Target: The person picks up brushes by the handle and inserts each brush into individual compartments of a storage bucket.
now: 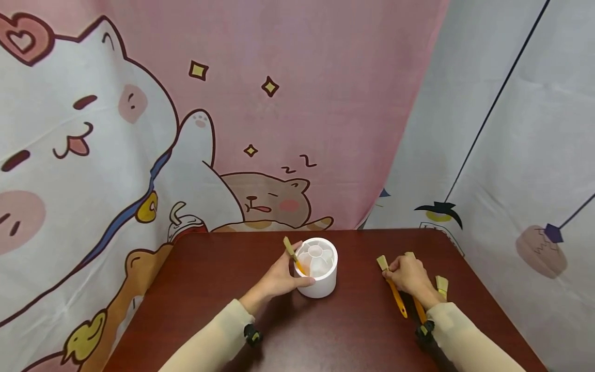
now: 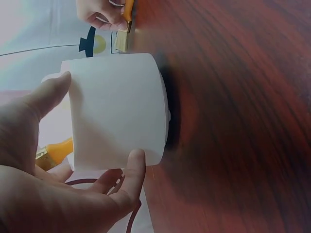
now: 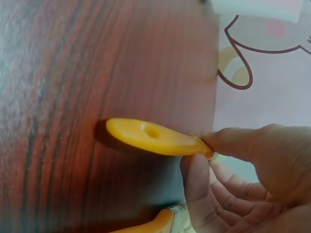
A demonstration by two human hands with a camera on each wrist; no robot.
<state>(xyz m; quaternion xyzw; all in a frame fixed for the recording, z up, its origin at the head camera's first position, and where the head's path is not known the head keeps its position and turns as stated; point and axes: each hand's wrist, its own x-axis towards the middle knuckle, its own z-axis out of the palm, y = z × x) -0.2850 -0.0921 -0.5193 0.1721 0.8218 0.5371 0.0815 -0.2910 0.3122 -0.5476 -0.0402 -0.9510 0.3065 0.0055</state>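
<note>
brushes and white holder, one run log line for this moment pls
left hand: steadies white holder, holds brush over it | right hand: pinches orange-handled brush on table | more brushes beside

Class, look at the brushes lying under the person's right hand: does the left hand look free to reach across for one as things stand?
Probably not. The left hand already holds a brush and rests against the white holder, while the right hand covers those brushes.
</note>
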